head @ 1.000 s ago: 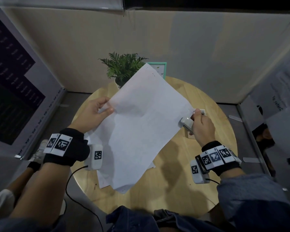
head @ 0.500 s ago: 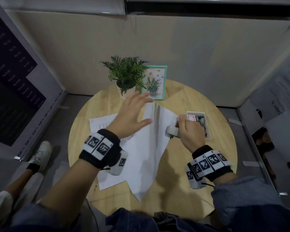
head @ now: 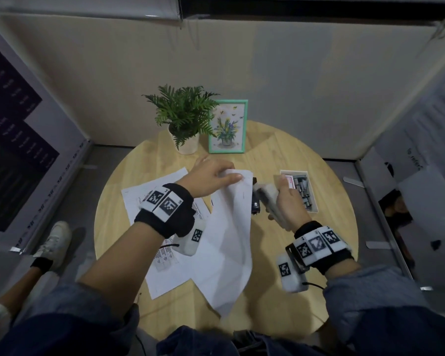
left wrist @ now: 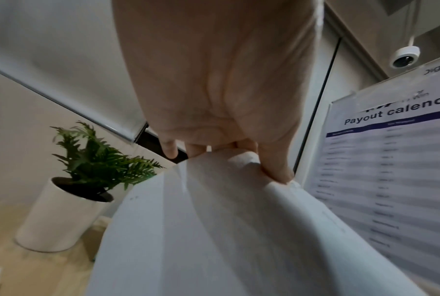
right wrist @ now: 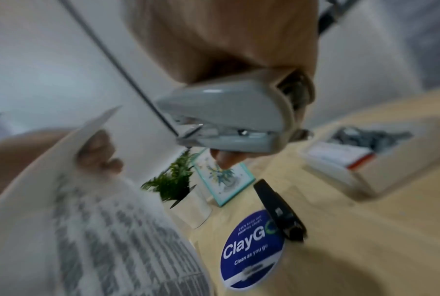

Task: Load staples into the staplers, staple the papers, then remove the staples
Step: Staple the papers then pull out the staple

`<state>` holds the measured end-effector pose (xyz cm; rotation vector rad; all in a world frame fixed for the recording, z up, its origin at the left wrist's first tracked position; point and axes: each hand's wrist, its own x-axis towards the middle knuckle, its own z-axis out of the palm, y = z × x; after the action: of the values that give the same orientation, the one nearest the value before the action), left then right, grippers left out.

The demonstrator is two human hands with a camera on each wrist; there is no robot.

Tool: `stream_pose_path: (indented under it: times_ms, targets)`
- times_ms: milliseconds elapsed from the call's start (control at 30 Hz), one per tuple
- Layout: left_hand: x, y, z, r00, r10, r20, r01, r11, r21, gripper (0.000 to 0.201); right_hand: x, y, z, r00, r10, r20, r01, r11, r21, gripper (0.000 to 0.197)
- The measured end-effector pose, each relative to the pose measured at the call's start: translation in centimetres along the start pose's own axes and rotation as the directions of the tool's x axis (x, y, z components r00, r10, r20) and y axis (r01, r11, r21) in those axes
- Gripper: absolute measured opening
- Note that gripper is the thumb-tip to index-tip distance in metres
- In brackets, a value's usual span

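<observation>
Left hand (head: 211,176) pinches the top corner of the lifted papers (head: 231,227), thumb over and fingers under, so the sheets hang toward the near edge of the round table (head: 319,291). Right hand (head: 285,201) sits just to the right of that corner, fingers wrapped round the grey stapler (head: 266,195); in the right wrist view its mouth points left, at the paper's edge. So the corner lies left of the stapler's nose, close but apart, and the right hand looks nearest for the bite. A black stapler (head: 255,199) lies on the table between the papers and the right hand, long axis running far to near. More sheets (head: 149,194) lie flat at the left side; the staple box (head: 302,188) rests toward the right edge. Open table remains along the near edge.
</observation>
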<state>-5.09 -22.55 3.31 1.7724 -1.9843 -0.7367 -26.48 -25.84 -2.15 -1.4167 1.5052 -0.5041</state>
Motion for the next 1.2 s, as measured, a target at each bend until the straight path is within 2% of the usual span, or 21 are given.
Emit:
stream_pose_path:
  times_ms: [67, 133, 233, 333, 367, 467, 567, 633, 667, 733, 767, 833, 867, 900, 1000, 1033, 1100, 1133, 1200]
  targets:
    - [-0.1, -0.8, -0.4, 0.998, 0.012, -0.062, -0.015, 0.998, -0.059, 0.064, 1.8, 1.3, -0.4, 0.974, 0.215, 0.068, -0.223, 0.961, 0.162, 0.083]
    - [-0.4, -1.1, -1.1, 0.993, 0.010, -0.114, -0.024, 0.992, -0.122, 0.049, 3.3, 2.4, -0.6, 0.947, 0.294, 0.132, -0.314, 0.933, 0.175, 0.066]
    - [-0.3, -1.6, -1.9, 0.986, -0.051, -0.156, 0.019, 0.980, -0.200, 0.026, 5.7, 3.4, 0.0, 0.975, 0.218, 0.053, -0.218, 0.976, -0.001, 0.043]
    - [-0.1, -2.3, -2.2, 0.978, -0.092, -0.188, 0.054, 0.979, -0.196, 0.019, 7.5, 3.1, 1.3, 0.989, 0.144, -0.015, -0.143, 0.956, -0.256, 0.051]
    - [0.1, -2.4, -2.3, 0.976, -0.093, -0.197, 0.055, 0.981, -0.188, 0.018, 8.1, 3.1, 1.7, 0.994, 0.109, -0.018, -0.108, 0.925, -0.364, 0.048]
    - [0.5, -2.2, -2.3, 0.970, -0.084, -0.227, 0.046, 0.985, -0.169, 0.015, 10.0, 3.5, 3.0, 0.997, 0.075, 0.023, -0.040, 0.749, -0.661, 0.036]
    - [0.4, -1.6, -2.2, 0.968, -0.069, -0.242, 0.029, 0.986, -0.165, 0.015, 10.3, 2.7, 3.1, 0.994, 0.100, 0.055, -0.027, 0.677, -0.735, 0.030]
    - [0.3, -1.3, -2.2, 0.959, -0.066, -0.275, 0.017, 0.984, -0.179, 0.021, 9.2, 1.1, 2.5, 0.998, 0.005, 0.056, 0.039, 0.656, -0.754, 0.035]
    - [0.4, -1.4, -2.2, 0.954, -0.070, -0.292, 0.014, 0.982, -0.189, 0.023, 8.6, 0.1, 2.2, 0.995, -0.100, 0.023, 0.086, 0.687, -0.722, 0.037]
    - [0.4, -1.6, -2.1, 0.946, -0.094, -0.309, 0.027, 0.977, -0.214, 0.018, 6.3, -2.1, 1.6, 0.933, -0.357, -0.040, 0.293, 0.821, -0.489, 0.041]
    - [0.5, -1.6, -2.1, 0.943, -0.108, -0.316, 0.037, 0.975, -0.221, 0.018, 4.9, -3.3, 1.6, 0.906, -0.420, -0.061, 0.391, 0.882, -0.262, 0.040]
    - [0.5, -1.3, -2.1, 0.939, -0.128, -0.319, 0.056, 0.973, -0.225, 0.025, 1.6, -5.4, 1.7, 0.897, -0.442, -0.030, 0.440, 0.883, 0.163, 0.030]
    - [0.4, -0.8, -2.2, 0.938, -0.124, -0.323, 0.052, 0.974, -0.221, 0.025, 0.4, -5.9, 1.9, 0.887, -0.461, -0.021, 0.450, 0.855, 0.259, 0.021]
    - [0.3, -0.3, -2.4, 0.937, -0.115, -0.329, 0.042, 0.975, -0.220, 0.025, -0.6, -6.2, 2.1, 0.869, -0.495, -0.022, 0.481, 0.831, 0.279, 0.013]
    - [-0.4, 1.0, -3.1, 0.943, -0.053, -0.329, -0.034, 0.967, -0.254, 0.035, -1.8, -6.1, 2.0, 0.813, -0.571, -0.112, 0.580, 0.785, 0.217, 0.022]
    - [-0.8, 1.4, -3.3, 0.954, -0.029, -0.299, -0.053, 0.964, -0.260, 0.033, -2.1, -6.0, 1.8, 0.796, -0.589, -0.138, 0.605, 0.769, 0.206, 0.019]
    - [-1.7, 1.9, -3.7, 0.974, 0.015, -0.225, -0.069, 0.969, -0.237, 0.018, -2.8, -5.8, 1.7, 0.745, -0.638, -0.194, 0.666, 0.725, 0.176, 0.012]
    - [-2.1, 2.0, -3.9, 0.979, 0.025, -0.200, -0.075, 0.966, -0.246, 0.012, -3.3, -5.8, 1.6, 0.700, -0.675, -0.234, 0.711, 0.691, 0.132, 0.010]
    - [-3.0, 2.3, -4.1, 0.981, 0.020, -0.194, -0.078, 0.952, -0.295, 0.020, -4.0, -5.6, 1.5, 0.559, -0.773, -0.300, 0.808, 0.589, -0.012, 0.009]
